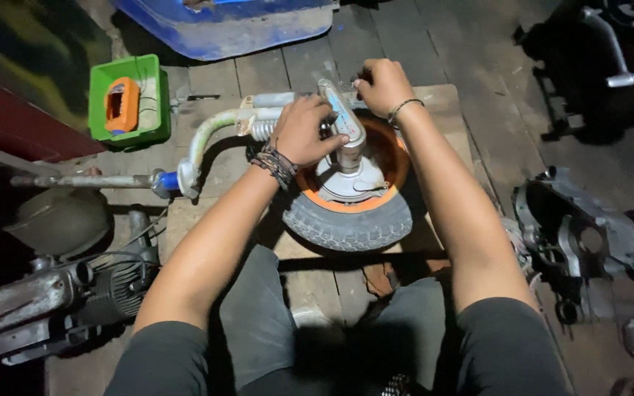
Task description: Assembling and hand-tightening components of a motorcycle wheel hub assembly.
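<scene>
Below, two hands, left hand [301,132] and right hand [381,84], fingers closed on one grey fork leg [344,121] (one orange-rimmed wheel [350,213] beneath).

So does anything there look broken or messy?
Yes. The wheel lies flat on a wooden board, off any vehicle, its fork arm worn and chipped. Both hands grip it. Loose engine parts lie scattered on the floor.
</scene>
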